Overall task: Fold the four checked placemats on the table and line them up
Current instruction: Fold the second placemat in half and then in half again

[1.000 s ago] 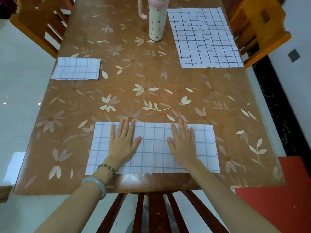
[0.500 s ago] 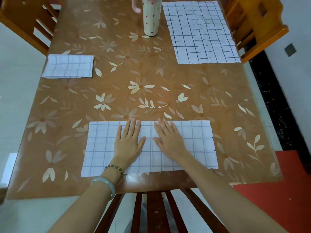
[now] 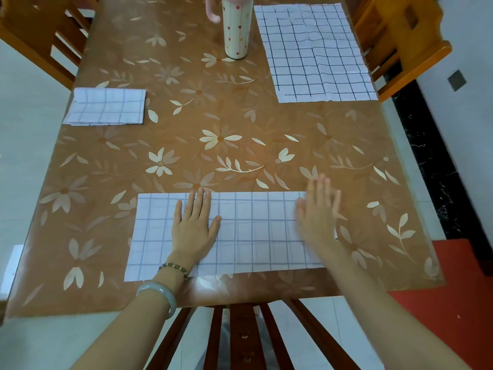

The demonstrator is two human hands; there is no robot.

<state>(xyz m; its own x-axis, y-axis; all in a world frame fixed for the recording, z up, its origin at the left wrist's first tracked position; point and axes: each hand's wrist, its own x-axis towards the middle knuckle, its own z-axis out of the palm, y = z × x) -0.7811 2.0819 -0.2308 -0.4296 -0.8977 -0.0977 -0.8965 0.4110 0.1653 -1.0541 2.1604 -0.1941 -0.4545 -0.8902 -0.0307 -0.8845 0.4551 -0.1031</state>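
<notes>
at the near edge of the flower-patterned table (image 3: 240, 145), we press a checked placemat (image 3: 253, 231), already folded into a long strip, flat against the surface. our left hand (image 3: 194, 228) lies open on it left of centre, fingers straight, where it was a second ago. our right hand (image 3: 318, 217), which half a second ago lay beside the left near the middle of the strip, has swept out to the strip's right end. it is blurred with motion, fingers straight and spread, holding nothing, and we cannot tell whether the palm touches the cloth. we read the sweep as smoothing the first fold, which would leave the strip ready to be folded across. a folded pile (image 3: 106, 106) lies near the table's left edge, well apart; how many mats it holds we cannot tell. an unfolded placemat (image 3: 314, 52) lies at the far right, just beside a heart-patterned tumbler (image 3: 237, 36). the task looks roughly half done, with the lining up yet to come.
</notes>
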